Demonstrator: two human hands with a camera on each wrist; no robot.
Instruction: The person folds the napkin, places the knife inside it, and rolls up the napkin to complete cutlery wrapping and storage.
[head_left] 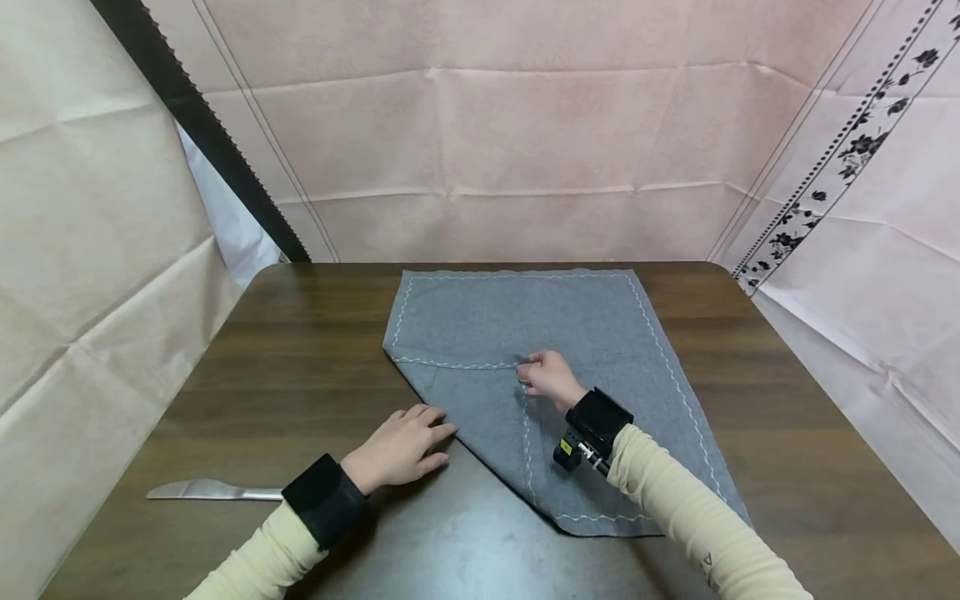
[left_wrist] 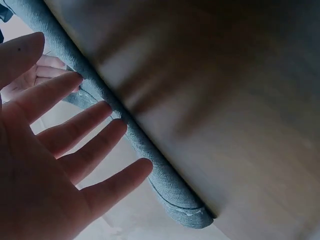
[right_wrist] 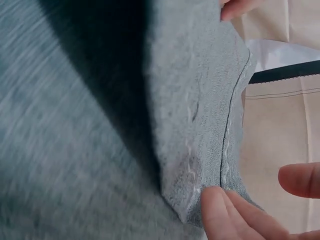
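Both hands are over the worktop [head_left: 322, 375]: the left hand [head_left: 405, 446], low centre of the head frame, lies flat with fingers parted, grasping nothing; the right hand [head_left: 553, 379], right of centre, has bent fingers at the flap's corner, thumb apart. Grey cloth [head_left: 480, 317] with pale stitching covers the worktop's centre, its lower-left corner folded inward. A knife [head_left: 213, 490] lies at lower left, partly hidden by the left wristband [head_left: 326, 500]. Pale hangings [head_left: 525, 125] fill the background, with a black band at upper left and floral trim at upper right. The left wrist view alone shows the palm and the rounded fold; fingertip contact there cannot be confirmed. The right wrist view alone reveals the thumb gap.
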